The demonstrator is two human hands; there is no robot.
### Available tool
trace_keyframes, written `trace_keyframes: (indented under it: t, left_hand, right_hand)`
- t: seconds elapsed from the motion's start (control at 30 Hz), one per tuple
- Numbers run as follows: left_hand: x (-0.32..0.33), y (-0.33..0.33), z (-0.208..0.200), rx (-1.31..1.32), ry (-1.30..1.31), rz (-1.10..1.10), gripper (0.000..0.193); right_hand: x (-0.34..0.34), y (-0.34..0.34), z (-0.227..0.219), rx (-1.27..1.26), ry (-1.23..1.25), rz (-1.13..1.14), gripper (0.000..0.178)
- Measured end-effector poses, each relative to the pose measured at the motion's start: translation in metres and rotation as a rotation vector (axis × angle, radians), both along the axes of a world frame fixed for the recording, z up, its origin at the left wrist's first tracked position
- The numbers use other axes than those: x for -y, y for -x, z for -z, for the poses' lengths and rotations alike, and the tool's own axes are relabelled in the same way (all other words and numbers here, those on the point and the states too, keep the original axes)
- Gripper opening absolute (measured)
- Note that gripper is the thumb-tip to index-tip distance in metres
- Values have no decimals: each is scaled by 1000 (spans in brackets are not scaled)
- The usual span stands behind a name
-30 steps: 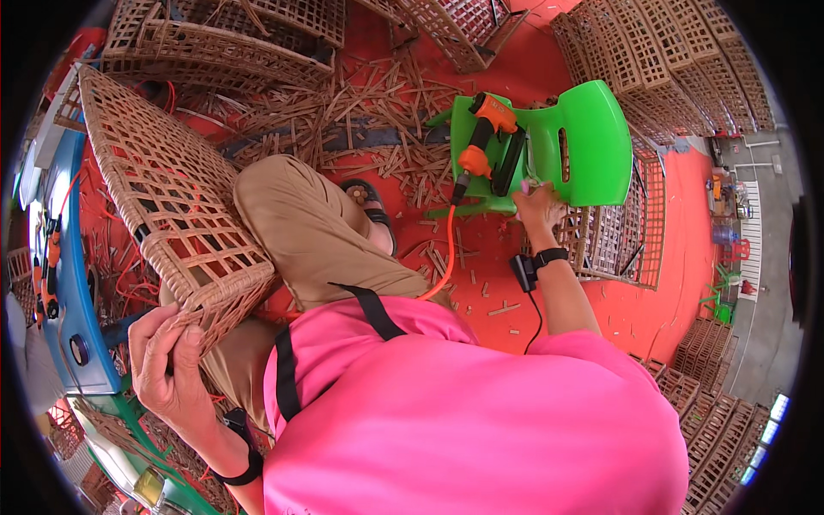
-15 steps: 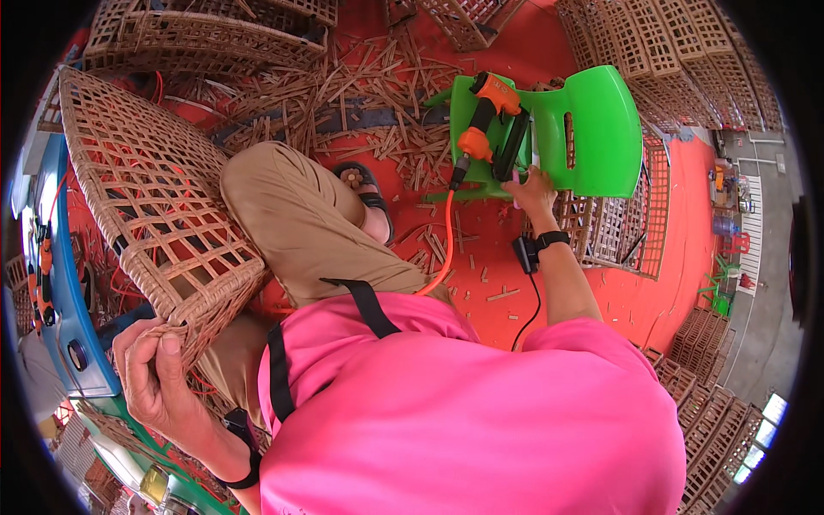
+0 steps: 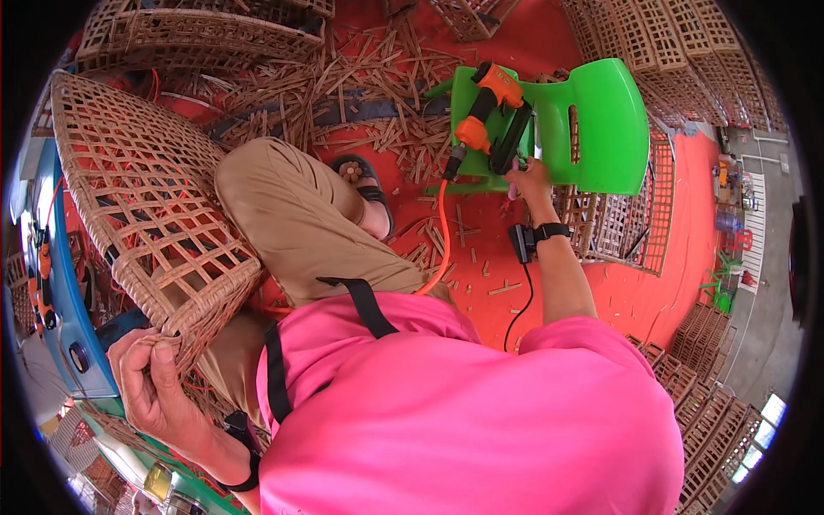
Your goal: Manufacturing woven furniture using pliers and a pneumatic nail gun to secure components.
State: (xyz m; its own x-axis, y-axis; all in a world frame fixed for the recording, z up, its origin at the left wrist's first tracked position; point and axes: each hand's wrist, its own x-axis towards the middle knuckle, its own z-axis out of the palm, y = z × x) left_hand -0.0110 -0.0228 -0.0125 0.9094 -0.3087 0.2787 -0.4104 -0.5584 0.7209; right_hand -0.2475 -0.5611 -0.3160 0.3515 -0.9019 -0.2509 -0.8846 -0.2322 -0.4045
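Observation:
A brown woven wicker basket (image 3: 154, 180) leans tilted against my left leg. My left hand (image 3: 150, 378) is closed, pinching the basket's near lower corner between thumb and fingers. At the right, my right hand (image 3: 530, 182) reaches to the front edge of a green plastic chair (image 3: 609, 129). Its fingers close round a small pink-handled tool (image 3: 513, 190), whose working end I cannot make out. Just beside that hand, an orange and black air nail gun (image 3: 491, 112) lies on the chair seat, with an orange hose (image 3: 445, 232) running from it.
Loose wood strips (image 3: 343, 86) litter the red floor (image 3: 558, 292). Another wicker basket (image 3: 197, 39) stands far left, and stacked baskets (image 3: 661, 51) rise far right. A blue surface (image 3: 73, 318) lies at the left. Behind the chair sits a further woven basket (image 3: 622, 227).
My right hand has shifted slightly up and left on the chair's edge, with the pink handle still in it. The view has moved a little; my left hand still grips the basket corner.

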Motion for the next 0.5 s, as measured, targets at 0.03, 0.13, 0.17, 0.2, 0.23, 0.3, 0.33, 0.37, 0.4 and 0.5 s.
trace_keyframes:
  t: [0.03,0.13,0.17,0.2,0.23,0.3,0.33,0.37,0.4,0.5]
  left_hand:
    - [-1,1,0,1,-5,-4,4]
    - [3,-2,4,4,-8,30,3]
    - [5,-1,3,-7,4,9,3]
    - [5,2,2,-12,6,-22,2]
    - [3,5,1,-9,-1,-35,2]
    - [3,7,-2,-26,30,-50,2]
    - [4,6,-1,-28,31,-45,2]
    - [6,6,-1,-31,17,-41,2]
    - [7,7,-3,-31,-3,-44,2]
    - [64,-2,-25,23,7,-46,4]
  right_hand:
    - [-3,-9,-13,-118,-53,25,73]
    - [5,11,-3,-51,-123,118,54]
    - [11,19,8,143,-147,156,47]
    - [5,7,-4,144,-158,149,47]
    - [-7,-18,-39,194,-340,212,42]
    - [-11,-29,-54,240,-520,288,42]
    - [-4,-28,-44,386,-453,348,41]
    - [4,-28,-34,530,-384,405,41]
    - [9,-31,-23,529,-393,401,41]
    - [23,-35,-11,410,-240,303,46]
